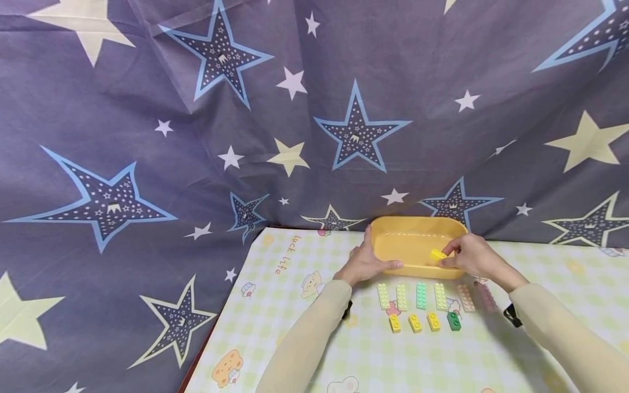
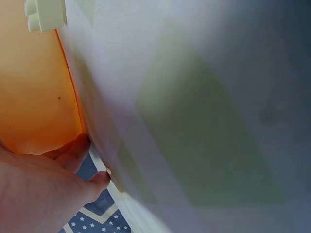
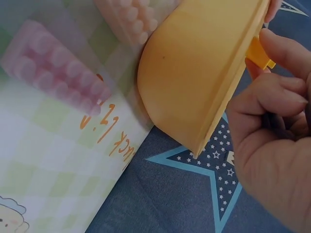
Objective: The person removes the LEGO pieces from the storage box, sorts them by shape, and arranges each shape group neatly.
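Observation:
A yellow plastic bin (image 1: 413, 271) stands at the back of the table, its open top toward me. At its left end my left hand (image 1: 365, 263) grips the bin, thumb over the front rim and fingers along the side. My right hand (image 1: 474, 254) pinches a small yellow toy brick (image 1: 437, 255) between thumb and fingers, at the right part of the bin's opening. The right wrist view shows this yellow brick (image 3: 260, 53) at the rim, partly hidden by the fingers.
In front of the bin lies a row of long bricks: pale yellow (image 1: 401, 297), mint (image 1: 421, 296), peach (image 1: 466, 298) and pink (image 1: 488, 297). Nearer me are several small yellow bricks (image 1: 415, 323) and a dark green brick (image 1: 454, 321). A star-patterned cloth (image 1: 295, 125) hangs right behind the table.

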`<act>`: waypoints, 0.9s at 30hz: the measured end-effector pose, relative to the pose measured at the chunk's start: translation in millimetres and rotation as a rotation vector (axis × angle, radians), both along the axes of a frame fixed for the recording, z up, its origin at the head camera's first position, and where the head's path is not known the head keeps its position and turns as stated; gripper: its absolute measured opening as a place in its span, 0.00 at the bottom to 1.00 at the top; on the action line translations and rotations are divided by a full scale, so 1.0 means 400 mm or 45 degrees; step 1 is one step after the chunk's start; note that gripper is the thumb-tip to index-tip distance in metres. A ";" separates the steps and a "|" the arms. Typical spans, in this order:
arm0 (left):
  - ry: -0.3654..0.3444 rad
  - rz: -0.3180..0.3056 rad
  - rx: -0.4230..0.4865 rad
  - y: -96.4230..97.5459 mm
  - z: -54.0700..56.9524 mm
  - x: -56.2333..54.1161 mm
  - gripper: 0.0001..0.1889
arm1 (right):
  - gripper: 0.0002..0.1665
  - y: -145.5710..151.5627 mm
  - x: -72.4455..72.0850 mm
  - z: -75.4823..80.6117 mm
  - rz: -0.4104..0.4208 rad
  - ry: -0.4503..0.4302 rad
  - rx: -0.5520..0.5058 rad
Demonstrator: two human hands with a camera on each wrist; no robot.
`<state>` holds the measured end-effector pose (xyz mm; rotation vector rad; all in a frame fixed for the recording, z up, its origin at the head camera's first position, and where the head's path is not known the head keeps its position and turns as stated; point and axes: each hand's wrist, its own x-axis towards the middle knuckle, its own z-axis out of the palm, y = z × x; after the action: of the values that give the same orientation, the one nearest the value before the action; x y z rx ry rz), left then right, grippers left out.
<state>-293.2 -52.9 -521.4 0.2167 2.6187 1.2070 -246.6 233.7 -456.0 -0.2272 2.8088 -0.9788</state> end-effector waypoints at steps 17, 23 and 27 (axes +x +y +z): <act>-0.002 -0.038 -0.002 -0.005 0.005 -0.001 0.76 | 0.16 0.035 0.135 0.026 -0.130 -0.039 -0.079; -0.004 -0.035 -0.006 -0.004 0.003 -0.002 0.76 | 0.18 0.049 0.181 0.021 -0.178 -0.119 -0.165; -0.004 -0.033 -0.011 -0.004 0.002 -0.004 0.76 | 0.20 0.057 0.205 0.013 -0.194 -0.070 -0.109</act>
<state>-294.7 -54.5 -520.5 0.2466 2.6099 1.1868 -164.5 256.5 -450.8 0.0044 2.7701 -1.1207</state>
